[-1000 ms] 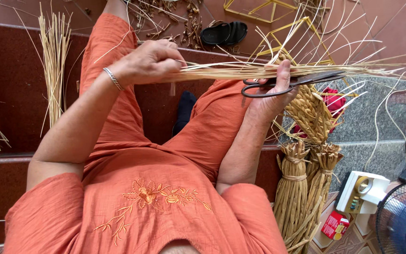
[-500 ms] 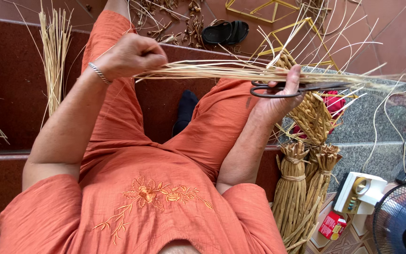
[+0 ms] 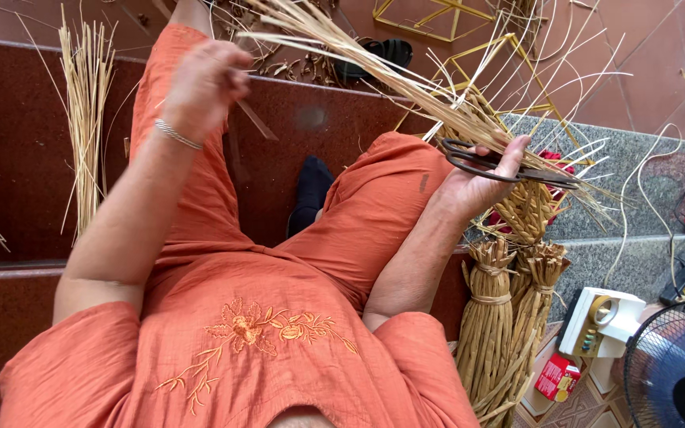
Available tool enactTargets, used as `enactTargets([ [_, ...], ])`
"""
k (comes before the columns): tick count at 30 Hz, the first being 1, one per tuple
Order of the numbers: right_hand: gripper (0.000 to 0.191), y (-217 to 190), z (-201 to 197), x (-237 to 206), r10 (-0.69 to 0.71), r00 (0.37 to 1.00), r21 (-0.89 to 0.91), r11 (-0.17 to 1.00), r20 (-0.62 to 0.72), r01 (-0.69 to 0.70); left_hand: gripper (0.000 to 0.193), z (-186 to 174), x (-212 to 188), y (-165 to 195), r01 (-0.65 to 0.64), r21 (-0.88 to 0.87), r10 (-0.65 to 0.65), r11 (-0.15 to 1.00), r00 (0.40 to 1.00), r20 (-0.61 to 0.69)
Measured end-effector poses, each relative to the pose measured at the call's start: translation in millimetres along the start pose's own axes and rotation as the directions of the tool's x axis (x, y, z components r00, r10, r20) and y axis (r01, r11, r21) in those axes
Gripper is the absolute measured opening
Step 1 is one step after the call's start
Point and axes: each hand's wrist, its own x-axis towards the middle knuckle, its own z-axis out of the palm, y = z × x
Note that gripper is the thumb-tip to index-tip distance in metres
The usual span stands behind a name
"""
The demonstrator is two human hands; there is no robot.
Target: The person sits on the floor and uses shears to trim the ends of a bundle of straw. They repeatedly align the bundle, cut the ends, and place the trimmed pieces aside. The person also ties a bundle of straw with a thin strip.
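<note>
I sit on dark red steps in an orange dress point(image 3: 239, 317). My right hand point(image 3: 473, 182) grips black scissors point(image 3: 509, 165) together with a long bundle of pale straw point(image 3: 390, 75), which slants up and left across my knee. My left hand point(image 3: 204, 79) is raised above my left knee with its fingers curled and a silver bracelet on the wrist. The bundle's loose upper end lies just right of that hand. I cannot tell whether the fingers pinch a strand.
Tied straw sheaves point(image 3: 489, 317) stand by my right leg. Beside them are a white device point(image 3: 600, 321), a small red box point(image 3: 556, 376) and a dark fan point(image 3: 675, 372). Loose stalks point(image 3: 85, 119) lie on the left step. A black sandal point(image 3: 374, 51) and yellow frames point(image 3: 438, 20) lie ahead.
The straw bundle has swung from lying level to slanting up to the left. My left hand rose and drew back along it to its end. My right hand stayed with the scissors.
</note>
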Motion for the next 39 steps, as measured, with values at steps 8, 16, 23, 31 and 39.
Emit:
enactTargets([
  [8,0.020,2.2,9.3,-7.7,0.028,0.994,0.030,0.999,0.108,-0.031,0.025,82.6,-26.0,-8.8,0.005,-0.069,0.021,0.998,0.930,0.368],
  [16,0.021,1.2,13.8,-12.1,0.043,0.992,0.002,0.999,0.120,-0.044,0.023,92.4,-24.1,-2.9,-0.162,0.157,0.091,0.974,0.919,0.383],
  [23,0.020,-2.8,12.6,-12.8,0.022,0.997,0.007,1.000,0.076,-0.023,0.014,63.4,-9.7,-20.4,-0.016,-0.011,0.017,1.000,0.994,0.111],
  [31,0.019,-3.8,9.6,-11.3,0.031,0.993,0.035,0.999,0.118,-0.035,0.017,9.8,7.2,-53.3,0.000,-0.214,-0.027,0.977,0.992,-0.124],
  [39,0.020,-1.5,2.8,-1.2,0.043,0.998,0.063,0.997,0.048,-0.046,0.014,-11.1,13.0,-44.8,0.043,-0.271,-0.114,0.962,0.960,-0.254],
])
